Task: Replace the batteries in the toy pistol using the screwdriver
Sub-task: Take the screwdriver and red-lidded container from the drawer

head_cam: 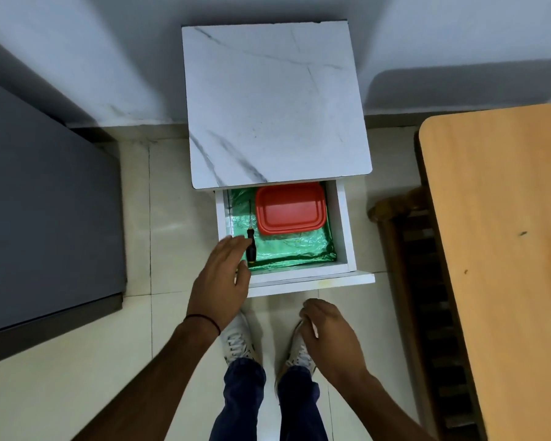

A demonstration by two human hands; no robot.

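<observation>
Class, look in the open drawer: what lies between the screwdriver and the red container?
Nothing stands between the screwdriver and the red container; only a narrow strip of the green liner shows there, in the head view.

Room was pretty plain, honestly. Pale bluish-white wall at the back with soft shadows across it, and a floor of glossy cream tiles that caught a bit of glare. A small white cabinet with a marble-look top and grey veins stood right against the wall, its drawer pulled out toward the camera. On the left sat a big dark grey block of furniture, couldn't tell what exactly. On the right was a table with an orange-tan wooden top and rounded corner, and some dark slatted wooden piece tucked beneath its edge. Lighting looked even and indoor.
</observation>
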